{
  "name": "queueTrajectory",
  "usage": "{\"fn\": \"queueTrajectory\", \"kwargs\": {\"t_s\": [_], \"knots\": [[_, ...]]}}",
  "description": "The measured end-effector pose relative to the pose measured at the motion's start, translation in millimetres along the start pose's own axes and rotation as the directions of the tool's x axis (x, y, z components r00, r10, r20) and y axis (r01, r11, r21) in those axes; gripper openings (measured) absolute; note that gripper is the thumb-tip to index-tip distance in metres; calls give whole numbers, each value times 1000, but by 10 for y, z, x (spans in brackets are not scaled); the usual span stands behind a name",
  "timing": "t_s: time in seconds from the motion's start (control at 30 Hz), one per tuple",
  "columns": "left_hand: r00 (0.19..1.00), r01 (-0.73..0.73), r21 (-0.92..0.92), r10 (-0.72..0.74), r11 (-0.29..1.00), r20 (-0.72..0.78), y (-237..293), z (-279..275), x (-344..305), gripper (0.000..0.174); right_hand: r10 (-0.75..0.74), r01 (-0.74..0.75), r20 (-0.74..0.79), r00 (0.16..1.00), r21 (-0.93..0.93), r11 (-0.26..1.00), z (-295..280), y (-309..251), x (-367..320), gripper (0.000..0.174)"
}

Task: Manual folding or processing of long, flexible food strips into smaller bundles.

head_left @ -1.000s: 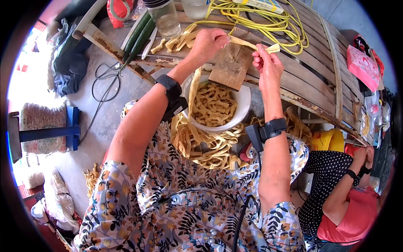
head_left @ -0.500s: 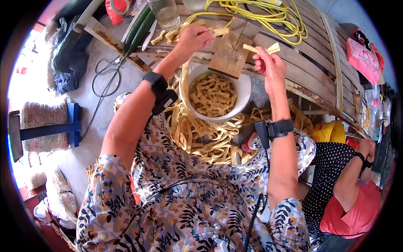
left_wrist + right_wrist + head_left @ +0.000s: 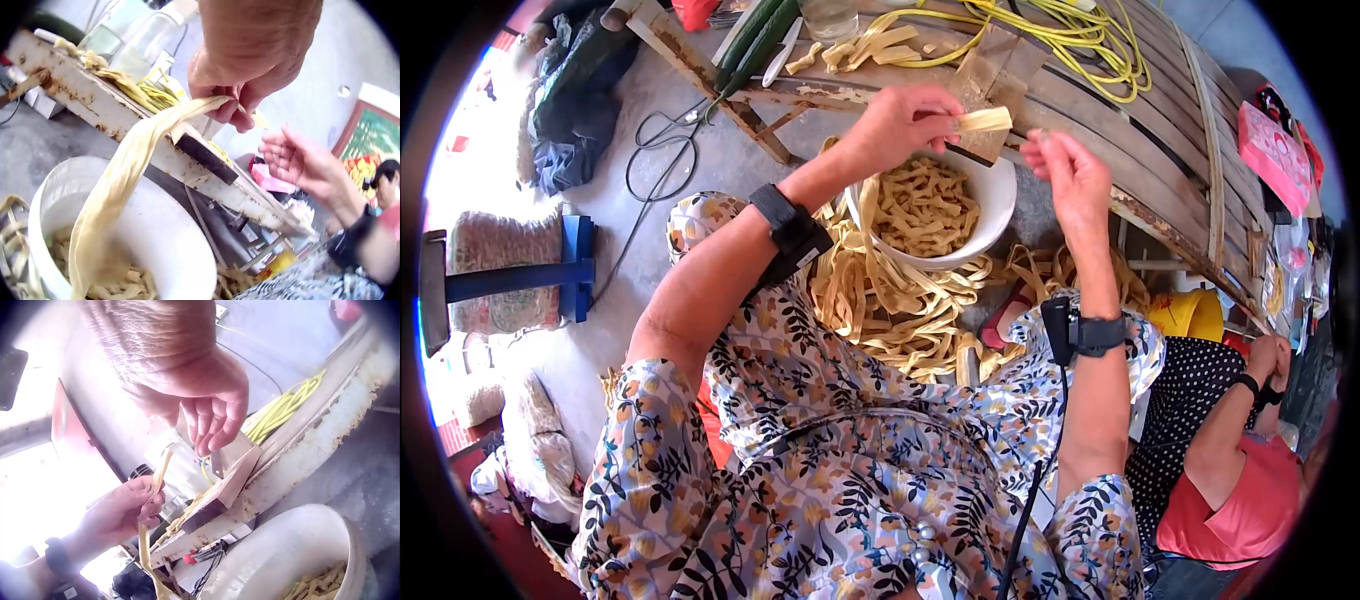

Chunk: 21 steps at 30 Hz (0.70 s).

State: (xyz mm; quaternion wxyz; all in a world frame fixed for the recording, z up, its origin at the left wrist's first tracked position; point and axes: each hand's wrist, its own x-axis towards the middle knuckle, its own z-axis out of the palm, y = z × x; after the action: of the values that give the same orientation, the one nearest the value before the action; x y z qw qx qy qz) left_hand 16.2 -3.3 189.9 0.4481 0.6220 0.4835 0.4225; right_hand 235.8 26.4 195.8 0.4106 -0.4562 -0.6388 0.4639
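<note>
My left hand (image 3: 910, 122) pinches a long, flat, pale yellow strip (image 3: 122, 181) close to its end; a short stub sticks out past the fingertips. From there the strip hangs down over the white bucket (image 3: 1000, 205), in which short, twisted yellow pieces (image 3: 925, 200) lie heaped. Just across from the stub is my right hand (image 3: 1072, 175), its fingers loosely bent and holding nothing. Behind the hands a wooden board (image 3: 240, 472) juts over the bench edge, with a small metal piece (image 3: 217, 465) on it.
Looped strips (image 3: 890, 320) cover the floor before the bucket. On the slatted bench (image 3: 1140, 160) lie a coil of yellow cord (image 3: 1090, 50), dark green cucumbers (image 3: 755, 45) and a glass jar (image 3: 830, 18). Another person (image 3: 1230, 480) sits at the right.
My right hand has let go of the short yellow piece it held half a second ago. My left hand has moved right with its strip, towards the right hand.
</note>
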Motion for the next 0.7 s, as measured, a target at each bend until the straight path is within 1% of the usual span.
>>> {"fn": "queueTrajectory", "kwargs": {"t_s": [0.03,0.07,0.1,0.13,0.17,0.2,0.23,0.27,0.3,0.33,0.37,0.4,0.43,0.47,0.5,0.53,0.6,0.63,0.7], "knots": [[997,-77,144,80,987,-21,4,72,-20,12,7,-7,3,1000,47,999,13,-44,27,22],[980,-187,282,198,941,-14,11,156,-46,12,16,-17,6,1000,95,995,49,-79,43,23],[950,-289,411,312,865,11,26,244,-74,13,26,-27,8,1000,143,989,73,-84,45,23],[908,-379,527,417,760,52,42,316,-109,15,92,-99,75,993,104,990,79,-53,33,24],[881,-448,610,440,653,176,90,347,-135,20,157,-167,141,977,61,984,86,-13,22,24],[861,-490,586,461,645,213,97,380,-157,20,219,-227,204,954,15,974,101,10,13,24],[840,-531,560,481,637,249,99,409,-177,21,428,-458,239,872,89,884,153,-146,-72,21],[817,-569,532,501,627,284,96,422,-190,22,421,-445,329,846,0,895,128,-30,-77,20],[840,-538,519,471,665,268,88,420,-197,21,416,-420,416,808,-88,903,81,175,-74,20],[863,-504,505,439,701,251,76,408,-206,21,416,-383,500,760,-172,907,94,193,-84,20],[884,-467,488,404,737,236,59,395,-225,21,415,-388,442,795,-155,909,125,163,-144,17],[904,-427,471,366,772,220,42,379,-246,21,428,-396,428,796,-166,903,112,173,-161,17],[955,-289,451,223,845,194,18,309,-247,20,438,-402,414,798,-176,899,84,192,-163,16],[970,-189,368,115,910,213,-1,198,-222,22,447,-407,399,801,-184,895,57,200,-167,16],[975,-132,338,62,932,212,0,85,-209,21,479,-453,435,762,-171,875,14,160,-168,17],[977,-80,307,14,948,212,24,4,-178,21,440,-437,515,735,-135,889,20,78,-188,19],[979,-83,218,38,972,202,17,-46,-110,21,346,-415,663,663,-59,908,84,-60,-260,23],[981,-80,175,46,981,190,28,-69,-116,22,205,-436,774,599,100,894,132,-64,-280,31],[980,63,4,-62,998,191,77,-51,-139,24,52,-522,810,584,326,788,185,-189,-329,37]]}}
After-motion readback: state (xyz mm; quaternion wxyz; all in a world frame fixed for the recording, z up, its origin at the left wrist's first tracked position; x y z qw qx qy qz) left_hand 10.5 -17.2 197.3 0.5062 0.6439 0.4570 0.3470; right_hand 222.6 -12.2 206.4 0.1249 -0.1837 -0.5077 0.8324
